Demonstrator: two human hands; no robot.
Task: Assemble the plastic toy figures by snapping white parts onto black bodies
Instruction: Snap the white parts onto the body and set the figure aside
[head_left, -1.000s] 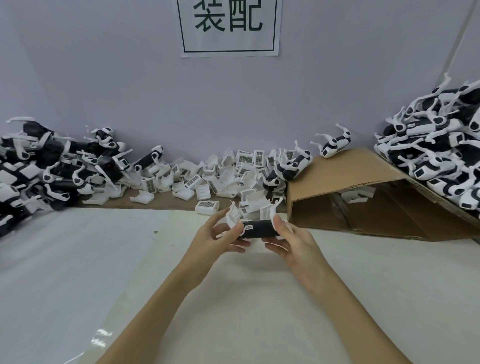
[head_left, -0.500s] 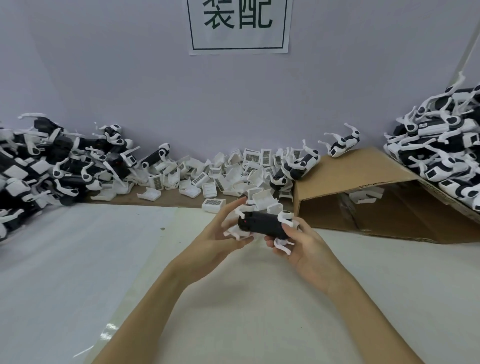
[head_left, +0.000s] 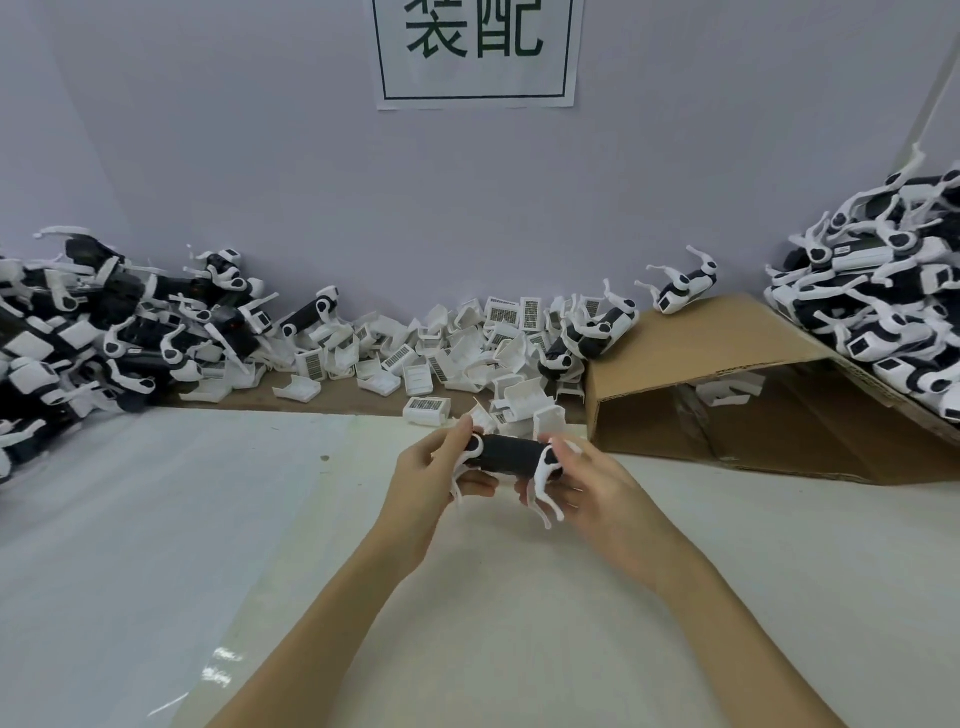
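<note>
- A pale white table (head_left: 156, 519) runs up to a plain lilac wall (head_left: 208, 156), where a paper sign (head_left: 475, 52) with two large printed characters hangs straight above the hands.
- Just above the table, the left hand (head_left: 431, 478) grips one end of a single black toy body (head_left: 511, 455) and the right hand (head_left: 592, 488) curls round the other; white legs (head_left: 543, 483) hang from the body.
- Behind the body, loose white parts (head_left: 467, 343) lie heaped against the wall, too many to count.
- Two piles of finished figures: one (head_left: 88, 332) far left of the body, one (head_left: 893, 301) far right.
- One brown cardboard box (head_left: 727, 358) lies tipped over, right of the body.
</note>
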